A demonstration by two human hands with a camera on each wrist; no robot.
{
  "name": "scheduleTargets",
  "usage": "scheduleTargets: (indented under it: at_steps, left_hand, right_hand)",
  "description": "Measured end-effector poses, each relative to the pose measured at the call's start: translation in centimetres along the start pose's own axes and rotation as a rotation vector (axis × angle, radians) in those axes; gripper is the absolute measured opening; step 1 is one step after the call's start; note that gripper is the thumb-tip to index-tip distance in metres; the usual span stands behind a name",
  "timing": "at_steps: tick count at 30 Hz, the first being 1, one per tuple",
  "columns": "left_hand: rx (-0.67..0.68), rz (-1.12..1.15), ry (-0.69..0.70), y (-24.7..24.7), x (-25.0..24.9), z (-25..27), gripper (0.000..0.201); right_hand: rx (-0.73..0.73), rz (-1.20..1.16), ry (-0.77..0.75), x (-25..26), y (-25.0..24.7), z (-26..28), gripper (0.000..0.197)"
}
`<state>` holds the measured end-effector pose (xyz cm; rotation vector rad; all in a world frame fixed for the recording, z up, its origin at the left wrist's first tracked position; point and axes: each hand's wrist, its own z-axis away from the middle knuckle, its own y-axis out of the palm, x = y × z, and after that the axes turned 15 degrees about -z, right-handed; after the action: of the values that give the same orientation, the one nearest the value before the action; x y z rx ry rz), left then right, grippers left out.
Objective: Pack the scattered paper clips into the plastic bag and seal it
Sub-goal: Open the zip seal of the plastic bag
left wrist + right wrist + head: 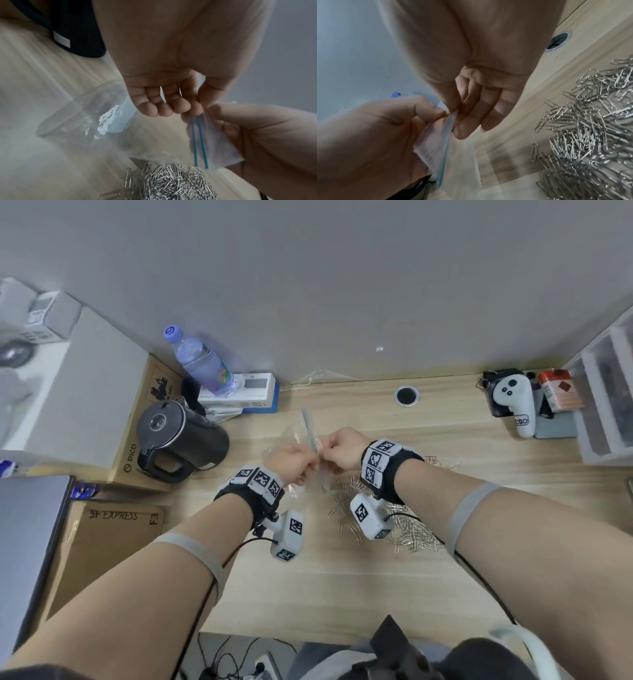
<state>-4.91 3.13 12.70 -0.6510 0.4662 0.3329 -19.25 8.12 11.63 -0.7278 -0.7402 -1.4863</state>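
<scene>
Clear plastic is pinched between thumb and forefinger of the left hand [294, 457] and likewise of the right hand [342, 447], one lip each, at the mouth of the zip bag [89, 115], whose two blue zip tracks [199, 140] lie side by side. The bag is held just above the paper clip heap [590, 135], which lies on the wooden desk [342, 583] under the right wrist. No clips can be seen inside the bag. The lips are best drawn apart evenly from the middle, and the mouth kept low beside the heap, so clips can be fed in without spilling.
</scene>
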Motion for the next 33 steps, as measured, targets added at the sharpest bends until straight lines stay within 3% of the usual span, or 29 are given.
scheduleTargets:
  at_steps: [5, 12, 18, 23, 28, 33]
  left_hand:
    - [-0.067, 0.179, -0.038, 0.2, 0.1, 0.6, 0.028]
    - [-0.125, 0.292, -0.018, 0.2, 1.3, 1.3, 0.031]
    - [-0.147, 0.236, -0.066, -0.3, 0.7, 1.9, 0.028]
    - [-0.103, 0.158, -0.066, -1.1, 0.3, 2.4, 0.028]
    - [-0.033, 0.028, -0.017, -0.9, 0.4, 2.2, 0.045]
    - [0.012, 0.161, 0.062, -1.2, 0.7, 2.4, 0.034]
  right_hand:
    - [-0.042, 0.035, -0.066, 0.0, 1.1, 0.1, 0.024]
    - [0.078, -0.117, -0.031, 0.4, 1.1, 0.8, 0.029]
    - [0.097, -0.28, 0.052, 0.5, 1.8, 0.7, 0.025]
    - [0.15, -0.206, 0.048, 0.6, 1.8, 0.9, 0.005]
    - [0.14, -0.124, -0.003, 0.2, 1.8, 0.5, 0.014]
    - [0.18, -0.251, 0.044, 0.0, 1.6, 0.7, 0.013]
